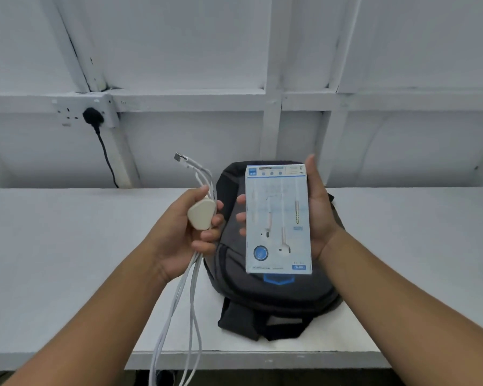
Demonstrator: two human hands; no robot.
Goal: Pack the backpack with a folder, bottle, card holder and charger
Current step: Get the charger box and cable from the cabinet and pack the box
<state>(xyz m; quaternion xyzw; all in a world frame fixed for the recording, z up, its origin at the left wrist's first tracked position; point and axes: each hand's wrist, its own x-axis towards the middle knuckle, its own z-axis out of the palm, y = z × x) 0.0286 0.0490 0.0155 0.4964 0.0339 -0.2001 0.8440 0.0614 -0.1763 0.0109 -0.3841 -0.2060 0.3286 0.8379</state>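
A dark grey backpack [273, 291] lies flat on the white table [67, 246], straps toward me, a blue logo on its front. My left hand [184, 232] grips a white charger plug [202, 214] with its white cable [179, 310] looped, the loops hanging past the table's front edge and a USB end sticking up. My right hand [318, 215] holds a pale blue-and-white printed box [278, 218] upright above the backpack, printed face toward me. No folder, bottle or card holder is in view.
A white panelled wall stands behind the table. A wall socket [76, 112] at upper left has a black plug [93, 117] in it, its black cord dropping behind the table. The table's front edge [262, 358] runs close below the backpack.
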